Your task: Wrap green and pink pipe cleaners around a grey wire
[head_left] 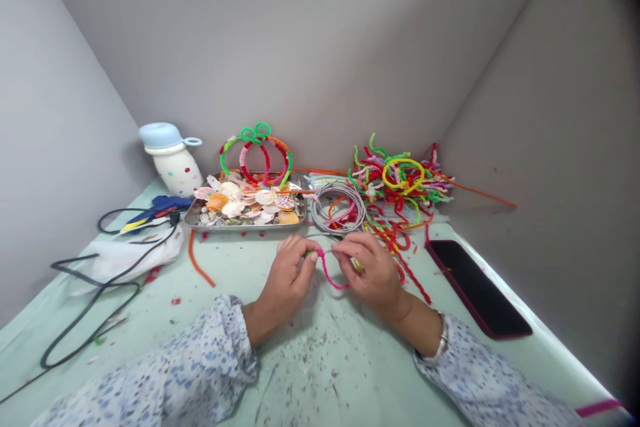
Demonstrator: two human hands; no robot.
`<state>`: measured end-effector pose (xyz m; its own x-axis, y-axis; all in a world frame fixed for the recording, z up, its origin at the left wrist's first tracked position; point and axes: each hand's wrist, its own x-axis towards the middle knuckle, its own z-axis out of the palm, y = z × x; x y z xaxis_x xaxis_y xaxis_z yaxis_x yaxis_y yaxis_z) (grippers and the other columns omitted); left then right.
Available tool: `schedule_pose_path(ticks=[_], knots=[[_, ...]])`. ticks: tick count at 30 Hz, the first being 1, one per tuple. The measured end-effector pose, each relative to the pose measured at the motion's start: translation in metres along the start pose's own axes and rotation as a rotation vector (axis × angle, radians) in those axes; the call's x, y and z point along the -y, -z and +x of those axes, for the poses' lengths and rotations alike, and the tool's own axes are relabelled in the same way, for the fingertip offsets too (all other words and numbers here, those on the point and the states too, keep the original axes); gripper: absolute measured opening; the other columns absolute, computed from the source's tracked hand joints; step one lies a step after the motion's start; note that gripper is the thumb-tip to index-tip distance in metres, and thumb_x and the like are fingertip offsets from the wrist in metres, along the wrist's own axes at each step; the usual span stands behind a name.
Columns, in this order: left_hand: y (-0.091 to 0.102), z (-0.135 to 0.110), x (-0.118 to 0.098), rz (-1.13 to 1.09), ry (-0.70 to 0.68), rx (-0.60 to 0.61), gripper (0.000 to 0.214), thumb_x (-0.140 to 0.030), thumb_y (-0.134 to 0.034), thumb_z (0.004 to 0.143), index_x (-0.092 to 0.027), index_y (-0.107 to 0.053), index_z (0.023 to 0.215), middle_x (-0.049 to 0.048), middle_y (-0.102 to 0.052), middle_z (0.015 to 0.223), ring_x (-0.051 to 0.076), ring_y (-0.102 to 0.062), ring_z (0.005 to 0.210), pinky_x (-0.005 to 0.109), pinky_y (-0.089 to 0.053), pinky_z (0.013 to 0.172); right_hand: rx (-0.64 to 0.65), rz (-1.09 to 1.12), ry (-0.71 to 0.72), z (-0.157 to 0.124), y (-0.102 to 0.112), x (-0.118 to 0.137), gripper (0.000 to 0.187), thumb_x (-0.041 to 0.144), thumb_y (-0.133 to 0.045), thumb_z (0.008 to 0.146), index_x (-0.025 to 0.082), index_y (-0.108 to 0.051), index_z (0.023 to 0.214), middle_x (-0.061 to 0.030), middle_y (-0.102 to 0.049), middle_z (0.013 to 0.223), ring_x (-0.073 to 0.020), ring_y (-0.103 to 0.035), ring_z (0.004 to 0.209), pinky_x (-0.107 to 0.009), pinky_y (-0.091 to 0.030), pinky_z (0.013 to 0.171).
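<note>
My left hand [287, 273] and my right hand [367, 267] meet over the pale green table [300, 360], both with fingers pinched. Between them runs a pink pipe cleaner [331, 275] that sags in a loop below the fingertips. My left fingertips also show a bit of green at the pinch. Just behind the hands lies a coil of grey wire [339, 208]. A heap of coloured pipe cleaners [397, 180] sits behind my right hand.
A metal tray [200, 221] of seashells holds pipe-cleaner hoops [256, 150]. A blue glue gun [155, 208] with black cord and a white bottle [173, 157] stand at left. A dark phone [477, 287] lies at right. An orange pipe cleaner [199, 267] lies loose. Grey walls enclose the table.
</note>
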<state>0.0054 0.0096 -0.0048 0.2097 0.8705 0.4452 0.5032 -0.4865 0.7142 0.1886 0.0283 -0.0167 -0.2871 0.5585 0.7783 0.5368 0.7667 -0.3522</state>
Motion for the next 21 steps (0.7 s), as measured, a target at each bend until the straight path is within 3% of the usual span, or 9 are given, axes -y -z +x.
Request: schedule_pose_path(ticks=[11,21], knots=[[0.0006,-0.0007,-0.0007,-0.051,-0.022,0.022,0.017,-0.024,-0.044,0.092,-0.019,-0.059,0.086,0.0021,-0.058,0.081,0.018,-0.053,0.082,0.033,-0.04,0.079,0.138,-0.213,0.227,-0.0044,0.0021,-0.0003,0.023,0.019,-0.056,0.087,0.032,-0.069,0.1,-0.0038,-0.066,0.099,-0.0196,-0.058,0.086,-0.034,-0.044,0.075],[0.0014,-0.0002,-0.0044,-0.084,0.025,0.016,0.011,-0.024,-0.048,0.091,-0.019,-0.057,0.089,0.0023,-0.059,0.085,0.018,-0.054,0.085,0.032,-0.041,0.08,0.093,-0.166,0.209,-0.0029,0.0012,-0.0015,0.02,0.016,-0.057,0.086,0.027,-0.066,0.1,-0.005,-0.066,0.094,-0.0191,-0.056,0.082,-0.033,-0.044,0.071]])
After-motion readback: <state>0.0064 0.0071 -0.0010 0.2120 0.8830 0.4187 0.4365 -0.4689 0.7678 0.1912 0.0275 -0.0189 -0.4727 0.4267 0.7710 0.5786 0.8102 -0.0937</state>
